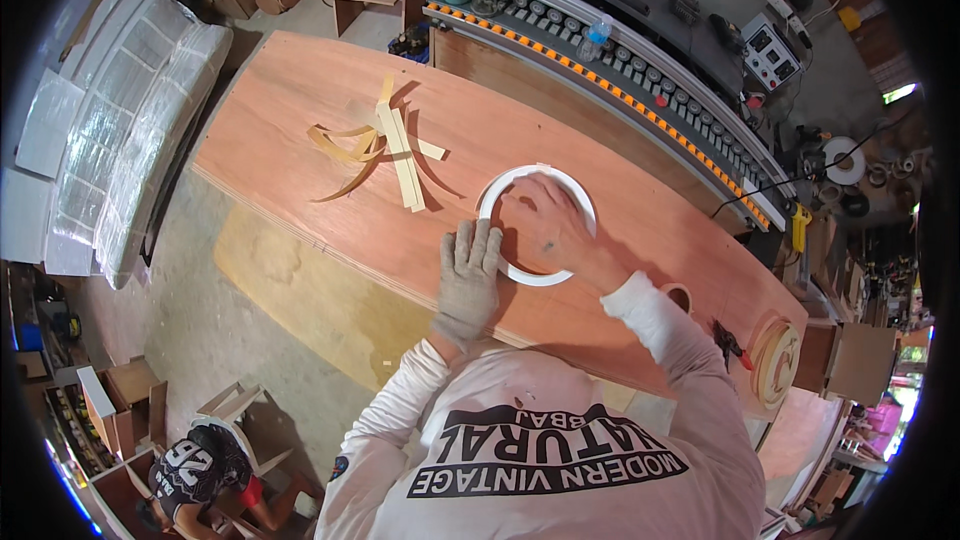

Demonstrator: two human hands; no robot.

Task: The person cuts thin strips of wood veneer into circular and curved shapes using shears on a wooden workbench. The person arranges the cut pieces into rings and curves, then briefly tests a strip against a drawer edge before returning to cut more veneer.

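Observation:
A white ring (588, 202) lies on the pinkish wooden panel (330, 105) in front of me. My left hand (466, 275) wears a grey glove and rests with its fingers stretched out against the near left side of the ring. Bare, my right hand (553, 225) reaches over the ring's right side, its bent, spread fingers inside near the far rim. Its fingertips are partly in shadow, so their exact contact is unclear. Farther left on the panel lies a small heap of pale wood strips (400, 155), some flat and some curled.
Red-handled pliers (730, 343) and a coil of wooden edging (774, 360) lie at the panel's right end. A roller conveyor machine (620, 65) runs along the far side. Wrapped panels (150, 130) stand at left. Another person (205, 475) bends low at lower left.

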